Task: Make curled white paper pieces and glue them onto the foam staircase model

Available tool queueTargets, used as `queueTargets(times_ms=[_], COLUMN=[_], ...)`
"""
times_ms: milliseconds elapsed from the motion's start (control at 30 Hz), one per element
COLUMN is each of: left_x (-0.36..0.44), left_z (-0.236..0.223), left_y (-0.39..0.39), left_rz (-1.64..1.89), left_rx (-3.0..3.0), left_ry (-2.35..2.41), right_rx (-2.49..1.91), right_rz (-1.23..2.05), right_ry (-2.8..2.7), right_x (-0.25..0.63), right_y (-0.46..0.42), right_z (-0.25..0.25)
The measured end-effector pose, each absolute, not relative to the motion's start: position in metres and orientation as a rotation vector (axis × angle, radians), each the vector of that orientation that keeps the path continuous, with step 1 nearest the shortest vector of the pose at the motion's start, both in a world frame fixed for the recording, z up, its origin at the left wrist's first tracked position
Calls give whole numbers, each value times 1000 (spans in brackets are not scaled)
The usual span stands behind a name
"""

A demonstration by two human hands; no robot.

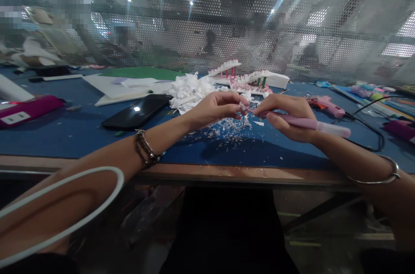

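My left hand (223, 107) pinches a pinkish lump (243, 108), my right hand (287, 116) a slim pink-handled tool (298, 121), near the blue desk's (181, 153) front edge.

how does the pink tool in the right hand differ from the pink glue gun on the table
The pink tool is held in the fingers of the right hand, while the pink glue gun lies on the table. The tool is slim and straight; the glue gun is chunkier. The tool ends in a pale, cloudy section, whereas the glue gun shows orange at one end. Both are largely pink.
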State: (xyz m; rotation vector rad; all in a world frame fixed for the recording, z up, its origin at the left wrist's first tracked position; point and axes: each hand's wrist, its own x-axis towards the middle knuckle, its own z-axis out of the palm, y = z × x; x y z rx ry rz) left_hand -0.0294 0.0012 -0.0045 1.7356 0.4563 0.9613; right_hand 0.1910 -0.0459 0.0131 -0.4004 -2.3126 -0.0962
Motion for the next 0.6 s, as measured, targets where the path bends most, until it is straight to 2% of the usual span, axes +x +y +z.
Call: queueTargets(times_ms=[600], left_x=[-29], left_z=[-3], left_y=[0], left_rz=[956], left_rx=[1767], left_ry=[557], right_rx=[-373], right_rz=[-160], right_ry=[-2320], right_x=[191], right_y=[-45], right_z=[12])
